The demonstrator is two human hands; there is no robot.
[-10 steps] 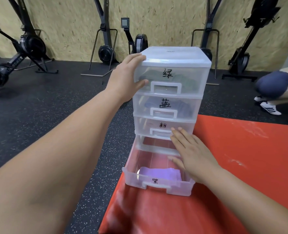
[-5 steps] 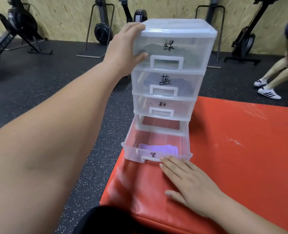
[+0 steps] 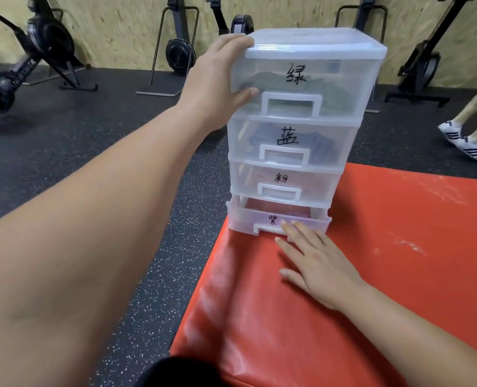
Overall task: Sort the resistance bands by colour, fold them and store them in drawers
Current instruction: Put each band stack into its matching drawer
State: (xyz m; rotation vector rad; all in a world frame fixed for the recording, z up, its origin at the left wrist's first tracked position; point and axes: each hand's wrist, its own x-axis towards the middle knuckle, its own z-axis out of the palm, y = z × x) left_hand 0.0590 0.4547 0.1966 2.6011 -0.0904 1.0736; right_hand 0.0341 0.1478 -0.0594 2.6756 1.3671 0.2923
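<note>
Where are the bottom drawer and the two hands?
bottom drawer (image 3: 248,219), head view, on its front panel.
right hand (image 3: 319,263), head view, on its back.
left hand (image 3: 212,79), head view, on its back, gripping the drawer unit (image 3: 312,41).

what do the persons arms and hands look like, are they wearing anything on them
Nothing worn that shows: the left hand and right hand have no gloves, rings, watch or bands. The left forearm and right forearm are bare to the frame edge, with no sleeve in view. Nails are short and unpainted.

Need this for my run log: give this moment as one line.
left hand: grips drawer unit top corner | right hand: flat, pushes bottom drawer front | bottom drawer: slightly out | base: red mat
</note>
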